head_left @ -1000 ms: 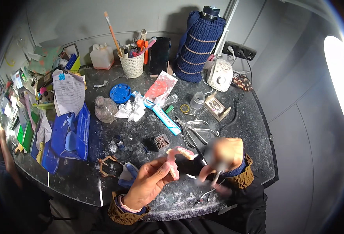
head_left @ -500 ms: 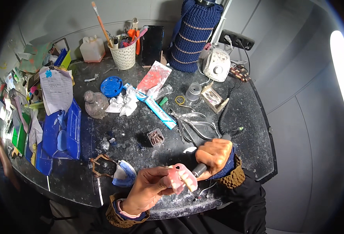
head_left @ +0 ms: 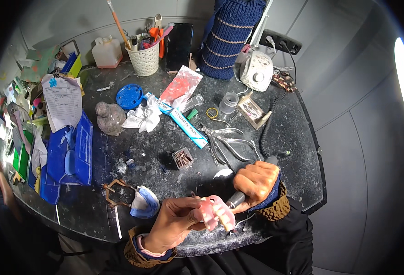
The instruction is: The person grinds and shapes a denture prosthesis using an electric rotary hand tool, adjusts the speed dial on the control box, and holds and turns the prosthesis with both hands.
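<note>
**Grinding tool closing on the held denture**

Spanning the whole lower view, the dark speckled worktable carries the clutter: a navy knitted cover at the back, blue trays on the left, a white basket of tools, a grey control box with its coiled cable, and a set of pliers near centre.

Left hand: fingers pinched around a pink denture, held just above the near table edge, teeth side turned toward the right hand.

Right hand: fist wrapped closed around a grey handpiece, its tip at the denture's right side; actual contact cannot be confirmed.

Change noted: one second ago the right hand was raised and blurred, apart from the denture. Half a second ago it had dropped beside it. The two now sit lower and closer together, with the head tilted nearer the bench. Assessment: positioning appears finished and trimming of the denture is likely beginning.
</note>
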Demonstrator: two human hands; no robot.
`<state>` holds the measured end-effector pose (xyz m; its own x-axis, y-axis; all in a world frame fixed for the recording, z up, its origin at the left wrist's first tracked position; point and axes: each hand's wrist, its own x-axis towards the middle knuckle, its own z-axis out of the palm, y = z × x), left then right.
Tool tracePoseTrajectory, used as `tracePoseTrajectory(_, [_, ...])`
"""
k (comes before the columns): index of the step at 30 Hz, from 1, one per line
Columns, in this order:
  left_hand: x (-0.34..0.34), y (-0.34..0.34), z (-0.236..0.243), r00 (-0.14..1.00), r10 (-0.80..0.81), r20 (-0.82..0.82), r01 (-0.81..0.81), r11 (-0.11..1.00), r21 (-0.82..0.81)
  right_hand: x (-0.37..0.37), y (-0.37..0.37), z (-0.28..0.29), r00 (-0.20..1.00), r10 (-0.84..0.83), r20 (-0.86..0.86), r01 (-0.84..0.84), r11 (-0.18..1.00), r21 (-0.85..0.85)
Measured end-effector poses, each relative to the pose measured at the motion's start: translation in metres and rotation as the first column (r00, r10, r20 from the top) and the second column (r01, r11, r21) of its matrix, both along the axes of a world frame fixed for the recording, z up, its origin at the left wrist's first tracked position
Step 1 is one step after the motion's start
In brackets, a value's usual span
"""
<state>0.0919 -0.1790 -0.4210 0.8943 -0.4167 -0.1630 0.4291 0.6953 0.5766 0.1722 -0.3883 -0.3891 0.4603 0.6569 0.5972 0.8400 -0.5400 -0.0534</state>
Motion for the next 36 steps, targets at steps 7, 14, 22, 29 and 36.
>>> tracePoseTrajectory(7, [0.0,0.003,-0.003,0.999,-0.05,0.014,0.051,0.998,-0.045,0.0,-0.001,0.003,1.0,-0.023,0.006,0.023,1.0,-0.001])
tracePoseTrajectory(14, [0.004,0.002,0.004,0.995,-0.099,0.024,0.1,0.994,-0.05,0.002,-0.001,0.0,1.0,-0.014,0.02,0.013,1.0,0.01])
tracePoseTrajectory(22, [0.003,-0.002,0.011,0.995,-0.099,0.002,0.099,0.995,-0.008,0.001,-0.002,0.002,0.999,-0.045,0.02,0.044,0.999,0.021])
tracePoseTrajectory(29, [0.003,-0.003,0.004,0.997,-0.08,0.006,0.08,0.995,-0.063,0.0,-0.001,0.003,0.999,-0.044,0.013,0.044,0.999,-0.001])
tracePoseTrajectory(36, [0.004,-0.003,0.01,0.995,-0.102,-0.009,0.102,0.995,0.003,-0.002,-0.004,0.003,1.0,-0.011,0.02,0.011,1.0,-0.018])
